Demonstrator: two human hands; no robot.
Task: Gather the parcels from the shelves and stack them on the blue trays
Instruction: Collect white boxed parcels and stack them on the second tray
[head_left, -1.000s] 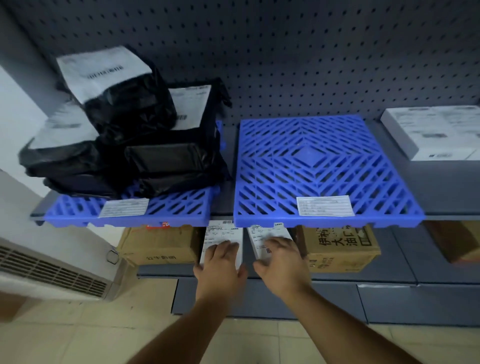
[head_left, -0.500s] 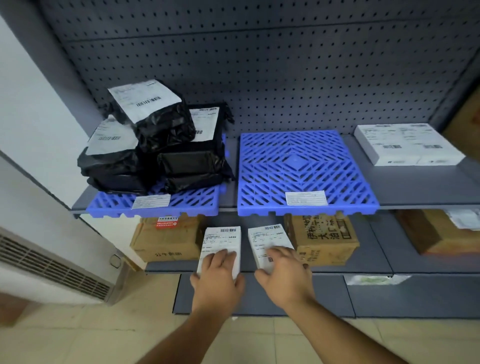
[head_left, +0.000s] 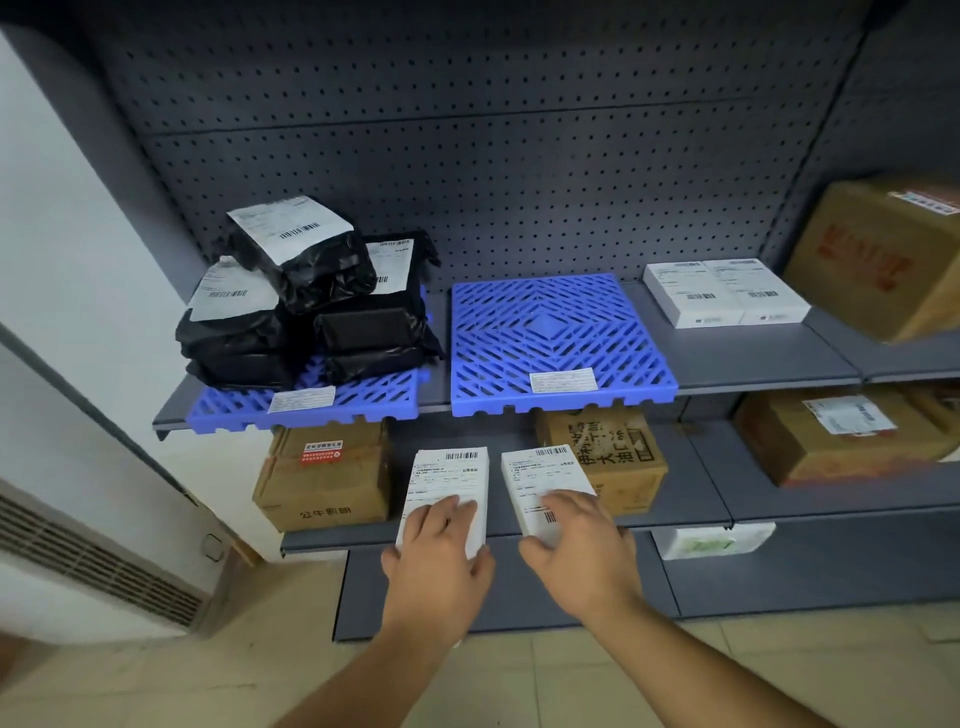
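Shelving (head_left: 753, 358) carries two blue trays: the left tray (head_left: 363, 397) at the upper shelf's left end bears black parcels (head_left: 311, 317), the right tray (head_left: 561, 332) sits mid-shelf. At the lower shelf's front edge, the left hand (head_left: 436, 561) grips one white parcel (head_left: 449, 483) and the right hand (head_left: 582, 545) grips another (head_left: 543, 480).

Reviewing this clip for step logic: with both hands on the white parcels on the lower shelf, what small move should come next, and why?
Probably lift both parcels clear of the lower shelf. The left hand grips the left white parcel and the right hand grips the right white parcel, both drawn to the shelf's front edge. The right blue tray directly above holds no parcels, so it seems the likely destination.
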